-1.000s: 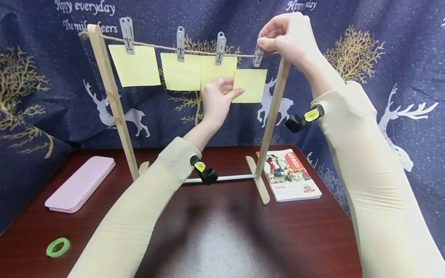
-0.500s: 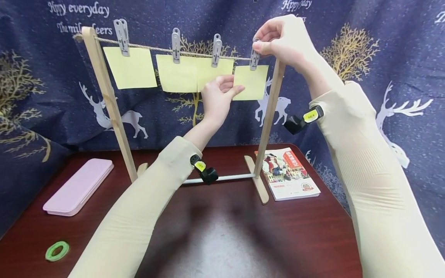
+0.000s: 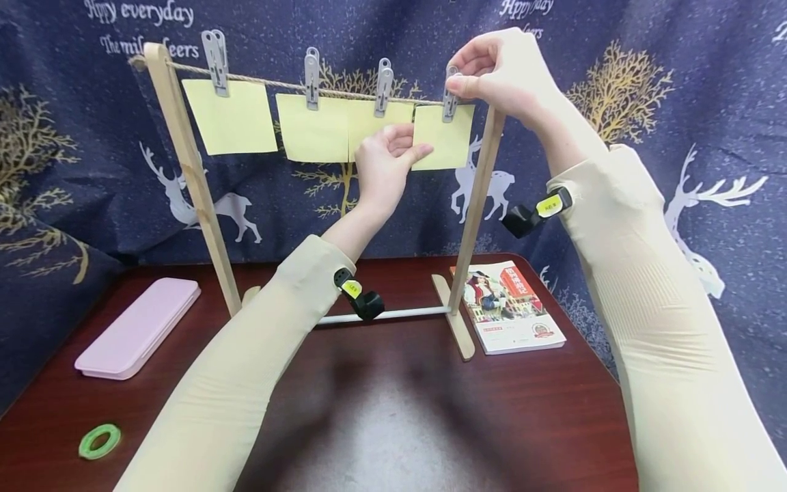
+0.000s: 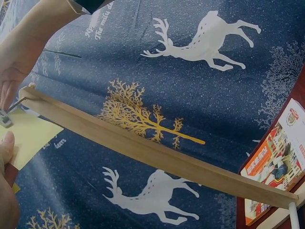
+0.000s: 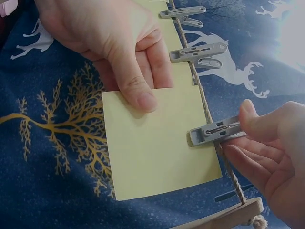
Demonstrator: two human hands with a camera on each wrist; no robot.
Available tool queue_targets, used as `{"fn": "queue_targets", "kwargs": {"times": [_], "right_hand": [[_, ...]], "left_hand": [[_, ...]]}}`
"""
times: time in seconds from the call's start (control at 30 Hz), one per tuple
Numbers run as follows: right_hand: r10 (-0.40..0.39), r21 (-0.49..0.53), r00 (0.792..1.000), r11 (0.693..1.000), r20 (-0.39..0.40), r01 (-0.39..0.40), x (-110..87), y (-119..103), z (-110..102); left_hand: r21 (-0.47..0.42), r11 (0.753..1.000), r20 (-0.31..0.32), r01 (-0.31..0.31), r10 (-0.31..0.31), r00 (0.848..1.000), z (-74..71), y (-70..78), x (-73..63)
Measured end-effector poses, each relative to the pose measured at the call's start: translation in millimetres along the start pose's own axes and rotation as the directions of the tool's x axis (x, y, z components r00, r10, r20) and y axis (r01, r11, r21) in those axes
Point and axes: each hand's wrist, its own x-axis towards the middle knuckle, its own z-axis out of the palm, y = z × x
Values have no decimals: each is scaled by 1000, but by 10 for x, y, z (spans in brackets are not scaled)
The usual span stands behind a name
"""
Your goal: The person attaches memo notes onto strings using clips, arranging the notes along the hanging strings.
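Observation:
My left hand point(image 3: 387, 164) pinches the left edge of a yellow paper square point(image 3: 447, 140) between thumb and fingers. With thumb and fingertips, my right hand point(image 3: 513, 72) grips the top of a grey clothespin point(image 3: 451, 102) on the twine point(image 3: 295, 86). In the right wrist view the lower end of that clothespin point(image 5: 205, 135) lies over the paper's edge point(image 5: 157, 148) beside the twine. Further left, several yellow squares point(image 3: 236, 119) hang from the line under other grey clothespins point(image 3: 312, 78).
A wooden frame, with a left post point(image 3: 193, 178) and right post point(image 3: 479, 205), holds the twine. A white bar point(image 3: 412, 313) joins the posts low down. On the table point(image 3: 430, 424) lie a pink case point(image 3: 140, 328), a green ring point(image 3: 100, 441) and a book point(image 3: 510, 307).
The left hand has raised the paper square up to the line, so its top edge now sits under the right clothespin. The right hand keeps its grip on that clothespin.

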Motion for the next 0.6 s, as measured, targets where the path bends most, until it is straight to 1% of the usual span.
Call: {"fn": "queue_targets", "kwargs": {"times": [0.23,0.47,0.6], "right_hand": [[17,13,1000,1000,3,-17,25,12,14],[7,27,1000,1000,-11,-7,35,22,10],[3,82,999,997,-36,0,39,23,18]], "left_hand": [[-13,1000,14,5,-4,1000,-27,9,10],[20,1000,24,9,-9,1000,-71,-6,3],[18,1000,35,-1,0,999,-103,-26,-10]]}}
